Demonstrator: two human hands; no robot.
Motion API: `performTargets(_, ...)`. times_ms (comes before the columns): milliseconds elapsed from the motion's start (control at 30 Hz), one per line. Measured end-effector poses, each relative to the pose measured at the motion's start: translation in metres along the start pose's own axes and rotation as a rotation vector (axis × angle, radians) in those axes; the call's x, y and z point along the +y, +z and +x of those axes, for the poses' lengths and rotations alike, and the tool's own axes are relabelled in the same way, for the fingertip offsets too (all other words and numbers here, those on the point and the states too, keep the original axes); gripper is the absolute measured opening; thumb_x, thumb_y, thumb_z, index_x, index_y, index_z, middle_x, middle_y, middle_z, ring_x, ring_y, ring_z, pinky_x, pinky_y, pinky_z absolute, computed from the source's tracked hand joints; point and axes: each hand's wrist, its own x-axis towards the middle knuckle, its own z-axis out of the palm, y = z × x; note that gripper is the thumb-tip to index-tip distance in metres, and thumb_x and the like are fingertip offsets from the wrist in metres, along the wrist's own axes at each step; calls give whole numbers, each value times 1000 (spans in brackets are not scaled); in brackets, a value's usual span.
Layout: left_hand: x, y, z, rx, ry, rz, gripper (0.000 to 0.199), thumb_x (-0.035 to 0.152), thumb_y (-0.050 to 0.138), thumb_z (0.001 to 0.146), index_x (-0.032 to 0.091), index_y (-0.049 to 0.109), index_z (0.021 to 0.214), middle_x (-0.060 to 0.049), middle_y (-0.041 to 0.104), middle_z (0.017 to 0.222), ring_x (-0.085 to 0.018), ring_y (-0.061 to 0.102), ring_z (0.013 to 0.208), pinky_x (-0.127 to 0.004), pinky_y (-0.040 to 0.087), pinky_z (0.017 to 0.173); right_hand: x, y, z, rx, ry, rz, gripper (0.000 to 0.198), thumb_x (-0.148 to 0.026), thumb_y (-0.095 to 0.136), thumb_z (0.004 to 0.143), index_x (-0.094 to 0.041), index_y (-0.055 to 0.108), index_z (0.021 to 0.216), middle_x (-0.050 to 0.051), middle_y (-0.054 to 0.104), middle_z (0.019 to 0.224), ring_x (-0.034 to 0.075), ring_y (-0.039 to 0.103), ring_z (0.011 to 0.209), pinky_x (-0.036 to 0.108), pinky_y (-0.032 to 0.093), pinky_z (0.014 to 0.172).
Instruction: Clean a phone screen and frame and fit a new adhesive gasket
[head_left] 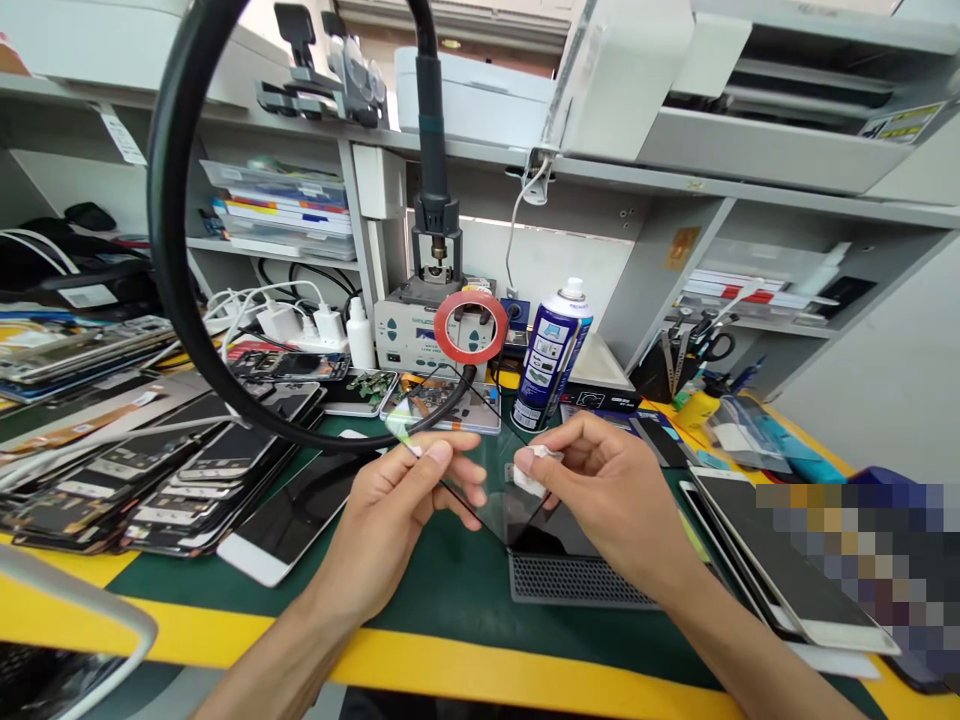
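My left hand [397,500] pinches a thin, clear glass panel [495,465] with a narrow black border by its left edge. A greenish-white tab [400,422] sticks up at that corner. On the panel's right side, my right hand [619,485] grips a crumpled white tissue [536,472] between thumb and fingers, against the glass. The panel is tilted above the green mat [435,600]. Below my right hand lies a grey perforated holder [581,583] with a dark flat panel [559,538] at its back; my hand covers part of both.
Left of my hands lies a white-edged phone screen [292,520], beside stacked phone parts [195,480]. A black flexible arm [166,200] loops overhead. Behind stand a blue spray can [551,355], a red tape roll [471,327] and a grey machine [401,335]. Tablet screens [787,560] lie right.
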Motion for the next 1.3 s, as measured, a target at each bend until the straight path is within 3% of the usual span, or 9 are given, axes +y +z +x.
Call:
performTargets(167,0,0,-2,31,21,-18,24,33,64,95,15,75,106,-8,75,84,-20,69,71,-31,60,61,0,-1,-3,-16,55,78,27,-40,80,82,-18,65,75,7,77,87,14,65,59,27,56,55)
performTargets(433,0,-1,-1,68,25,2,24,35,68,92,14,76,102,-8,75,80,-18,68,66,-30,59,61,3,-10,-7,-55,93,136,27,-38,82,80,-18,65,74,9,79,93,17,71,68,28,59,61)
performTargets(700,2,1,-1,107,30,-6,24,37,75,87,15,76,95,-7,75,79,-22,71,69,-33,61,59,4,-36,-1,-23,144,182,34,-44,86,74,-17,66,75,8,78,76,20,73,66,30,61,63)
performTargets(833,2,0,0,107,-6,-35,20,35,75,87,16,75,93,-6,75,80,-21,71,71,-32,61,58,10,-44,-2,142,-30,4,29,-46,81,80,-19,70,80,4,74,69,18,68,59,28,59,54)
performTargets(900,2,0,0,98,-11,-30,22,37,74,88,17,75,97,-6,74,82,-23,72,73,-35,62,59,13,-41,-5,254,-184,-188,19,-40,76,86,-22,72,83,3,72,69,17,64,57,28,55,52)
performTargets(1000,1,1,0,89,-17,-5,27,39,73,88,15,75,103,-7,74,84,-23,71,73,-37,62,60,17,-32,-9,345,-485,-445,3,-25,70,91,-24,72,88,4,74,82,19,67,70,31,56,63)
performTargets(1133,-1,2,0,75,-24,4,27,38,71,90,15,75,103,-7,74,84,-21,71,70,-35,62,61,19,-21,-12,277,-810,-599,19,-7,66,89,-23,69,100,6,74,90,21,68,83,35,55,77)
performTargets(1300,-2,2,0,49,4,-41,23,34,64,96,16,73,107,-5,75,90,-19,72,70,-35,64,62,15,-18,-16,114,-854,-589,25,-2,65,89,-17,69,108,8,68,91,19,62,83,36,53,77)
